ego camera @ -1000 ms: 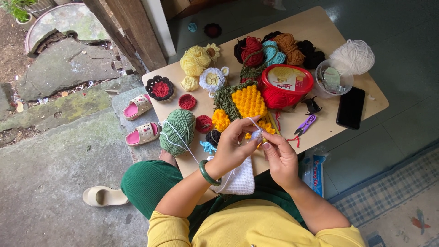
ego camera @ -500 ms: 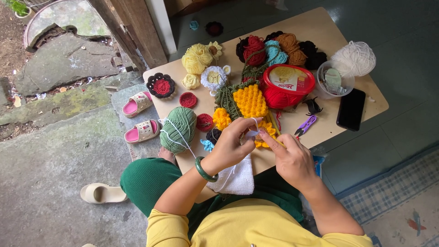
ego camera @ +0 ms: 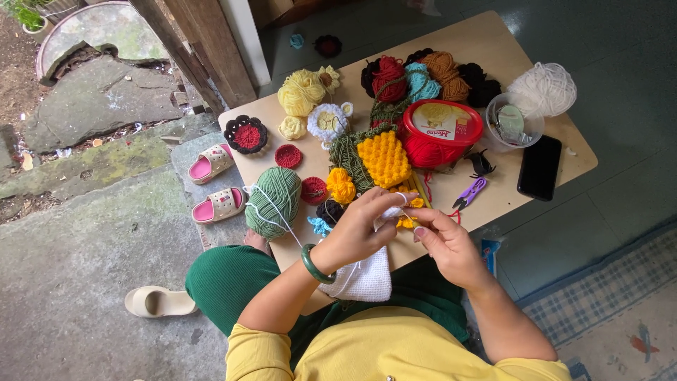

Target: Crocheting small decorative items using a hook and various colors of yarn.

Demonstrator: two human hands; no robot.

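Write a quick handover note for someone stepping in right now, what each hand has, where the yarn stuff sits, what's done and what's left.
Left hand: closed grip on a small white crochet piece, white strand trailing from it.
Right hand: fingertips pinched beside the piece; too small to tell what they pinch.
White knitted fabric hangs at the table edge, on the lap.
Green yarn ball left of the hands; purple snips to the right; red tub behind.
Done: several finished flowers lie on the table.
Left: the white piece is in hand, unfinished as far as can be seen.

Fingers (ego camera: pixel 395 204) hide the small white piece (ego camera: pixel 390 212).
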